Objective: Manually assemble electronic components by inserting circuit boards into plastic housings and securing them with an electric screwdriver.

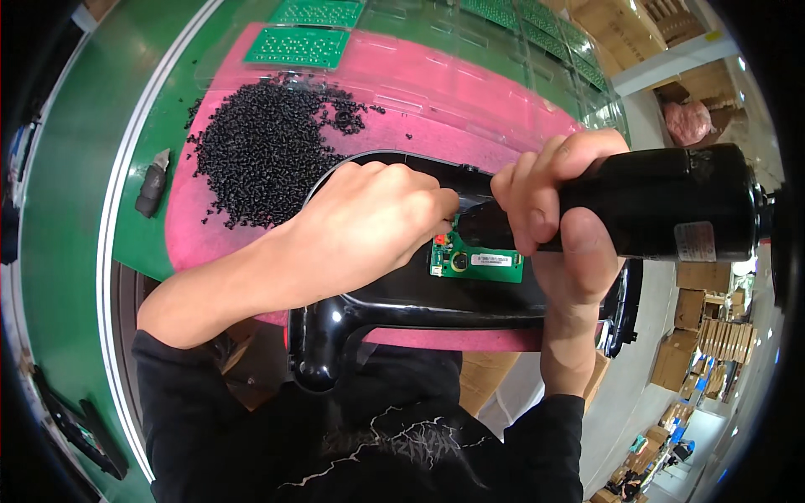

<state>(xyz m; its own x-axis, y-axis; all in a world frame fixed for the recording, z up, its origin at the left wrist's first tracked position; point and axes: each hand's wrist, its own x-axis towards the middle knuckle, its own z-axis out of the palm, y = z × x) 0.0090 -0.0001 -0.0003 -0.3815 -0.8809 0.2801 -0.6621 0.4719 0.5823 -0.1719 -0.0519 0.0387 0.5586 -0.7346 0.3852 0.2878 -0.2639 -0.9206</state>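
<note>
My right hand is wrapped round a black electric screwdriver, which lies sideways with its tapered nose pointing left. That nose hangs over a small green circuit board bearing a white label. Close to the tool's tip, my left hand is closed, fingers curled into a pinch; what they hold is hidden. Beneath both hands is a glossy black plastic housing, the board set inside it. The screwdriver's bit cannot be seen.
A big heap of small black screws covers the left part of the pink mat. Clear plastic trays and green circuit boards stand at the back. A dark wrapped tool lies at the left. Cardboard boxes are stacked far right.
</note>
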